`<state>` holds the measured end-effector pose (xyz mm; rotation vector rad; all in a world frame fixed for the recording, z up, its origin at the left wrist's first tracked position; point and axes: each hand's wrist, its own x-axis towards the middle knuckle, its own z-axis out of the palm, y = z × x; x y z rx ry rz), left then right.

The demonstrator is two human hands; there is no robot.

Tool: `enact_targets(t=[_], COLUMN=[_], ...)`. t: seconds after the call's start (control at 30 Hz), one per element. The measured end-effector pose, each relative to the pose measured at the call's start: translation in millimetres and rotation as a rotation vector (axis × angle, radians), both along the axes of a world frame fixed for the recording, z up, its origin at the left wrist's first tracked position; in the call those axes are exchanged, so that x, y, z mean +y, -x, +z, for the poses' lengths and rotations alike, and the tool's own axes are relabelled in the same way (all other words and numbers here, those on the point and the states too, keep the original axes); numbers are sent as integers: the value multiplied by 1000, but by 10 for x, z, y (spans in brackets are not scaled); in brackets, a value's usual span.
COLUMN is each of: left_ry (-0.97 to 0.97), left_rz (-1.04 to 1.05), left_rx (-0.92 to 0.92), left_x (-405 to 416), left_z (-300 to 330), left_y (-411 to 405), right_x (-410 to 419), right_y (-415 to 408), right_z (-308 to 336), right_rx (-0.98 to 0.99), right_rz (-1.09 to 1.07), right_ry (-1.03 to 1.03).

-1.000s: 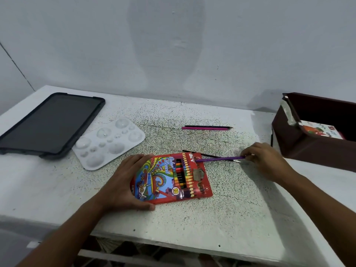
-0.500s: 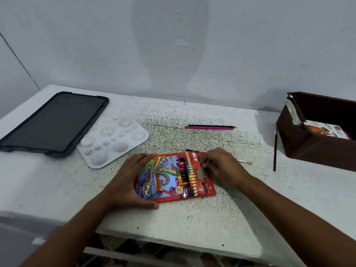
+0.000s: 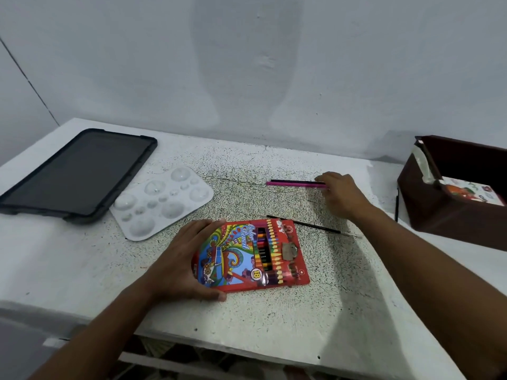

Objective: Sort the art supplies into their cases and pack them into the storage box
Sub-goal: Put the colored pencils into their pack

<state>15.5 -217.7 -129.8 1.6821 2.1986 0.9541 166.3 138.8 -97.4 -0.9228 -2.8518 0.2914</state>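
Your right hand [image 3: 338, 194] has left the pencil case [image 3: 251, 255] and reached back to the pink pencil [image 3: 295, 183], which lies crosswise on the worktop [image 3: 274, 311]; its fingers touch the right end, grip unclear. Your left hand [image 3: 182, 259] grips the case's left edge.

Bare tabletop [image 3: 274, 311] ahead — paintbrush [image 3: 310, 225] crosses behind pencil case [image 3: 252, 256].
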Motion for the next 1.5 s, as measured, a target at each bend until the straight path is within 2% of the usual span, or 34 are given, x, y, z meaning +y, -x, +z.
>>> enact_targets(t=[0.23,0.67,0.8,1.03,1.17,1.5], left_ry=[30,15,5,-13,-18,-4], left_rz=[12,9,11,0,0,-2], left_rx=[-2,8,2,16,13,13], left_x=[-2,2,0,2,1,-6], left_z=[5,-5,-13,-15,-9,56], left_y=[-3,3,3,-1,1,-42], right_x=[80,-1,-34,11,-29,-23], right_y=[104,-83,-257,-762,-1066,-1290], right_z=[-41,62,45,111,120,-109], right_rx=[-173,-100,-122,-11,-43,-30], right_rz=[-58,-155,-194,-183,-186,-258], right_ry=[-51,81,25,11,-36,42])
